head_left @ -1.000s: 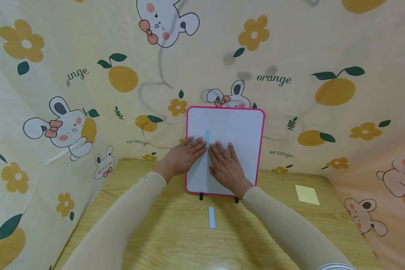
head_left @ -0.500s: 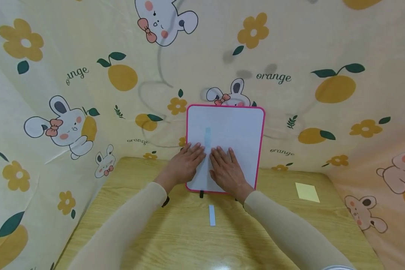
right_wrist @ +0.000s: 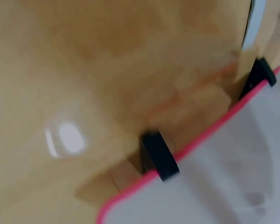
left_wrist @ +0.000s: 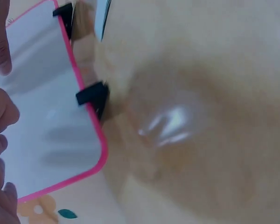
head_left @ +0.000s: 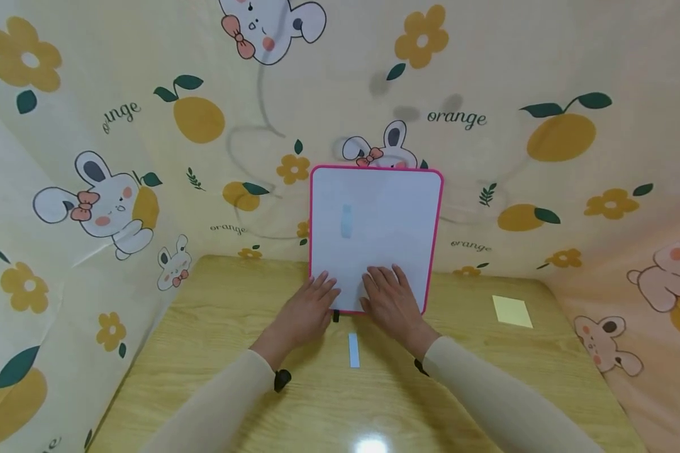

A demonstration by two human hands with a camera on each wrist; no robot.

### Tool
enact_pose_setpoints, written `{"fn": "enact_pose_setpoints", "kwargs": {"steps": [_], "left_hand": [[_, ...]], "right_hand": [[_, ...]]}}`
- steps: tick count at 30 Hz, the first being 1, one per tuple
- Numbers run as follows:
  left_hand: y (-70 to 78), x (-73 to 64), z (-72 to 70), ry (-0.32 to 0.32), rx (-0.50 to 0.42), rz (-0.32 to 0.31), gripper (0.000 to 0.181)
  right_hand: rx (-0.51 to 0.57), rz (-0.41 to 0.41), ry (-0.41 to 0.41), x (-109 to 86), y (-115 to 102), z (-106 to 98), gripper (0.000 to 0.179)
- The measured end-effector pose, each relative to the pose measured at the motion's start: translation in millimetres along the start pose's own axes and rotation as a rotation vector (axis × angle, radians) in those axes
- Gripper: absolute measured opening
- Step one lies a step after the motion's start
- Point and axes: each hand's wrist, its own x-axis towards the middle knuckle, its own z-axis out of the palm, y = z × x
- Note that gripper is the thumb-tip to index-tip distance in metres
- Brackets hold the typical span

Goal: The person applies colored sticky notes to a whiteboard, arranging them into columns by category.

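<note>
A pink-framed whiteboard (head_left: pixel 385 214) stands upright against the back, on black stand feet (right_wrist: pixel 158 156). A pale blue strip (head_left: pixel 346 221) sticks upright on its upper left part. My left hand (head_left: pixel 302 314) is at the board's lower left corner, fingers extended, nothing held; in the left wrist view its fingers (left_wrist: pixel 0 172) show at the left edge. My right hand (head_left: pixel 393 305) is over the board's lower middle, fingers lightly bent, holding nothing. Whether either hand touches the board is hard to tell. A second light blue strip (head_left: pixel 353 350) lies on the table before the board.
A yellow square sticky note (head_left: pixel 512 311) lies on the wood-grain table (head_left: pixel 340 409) at the right. Patterned cloth (head_left: pixel 487 75) with rabbits and oranges surrounds the table at the back and sides. A black device (head_left: pixel 282 380) sits at my left wrist.
Both hands have slid down from the middle of the board to its lower edge and moved apart. The blue strip on the board now shows in full. The view has tilted slightly downward.
</note>
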Motion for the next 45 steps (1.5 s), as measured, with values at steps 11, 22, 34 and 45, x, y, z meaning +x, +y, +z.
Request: {"fn": "enact_pose_setpoints", "kwargs": {"steps": [11, 22, 34, 45], "left_hand": [[26.9, -35.9, 14.0, -0.058, -0.136, 0.004, 0.052], [34.8, -56.1, 29.2, -0.217, -0.242, 0.060, 0.071], [32.1, -53.9, 42.1, -0.280, -0.255, 0.107, 0.090], [30.7, -44.4, 42.8, -0.333, -0.172, 0.166, 0.098]], "right_hand": [[0.125, 0.031, -0.002, -49.0, -15, -2, 0.050], [0.200, -0.069, -0.108, -77.1, -32, -4, 0.049], [0.254, -0.173, -0.150, -84.2, -43, 1, 0.046], [0.228, -0.242, -0.226, -87.6, -50, 4, 0.038]]}}
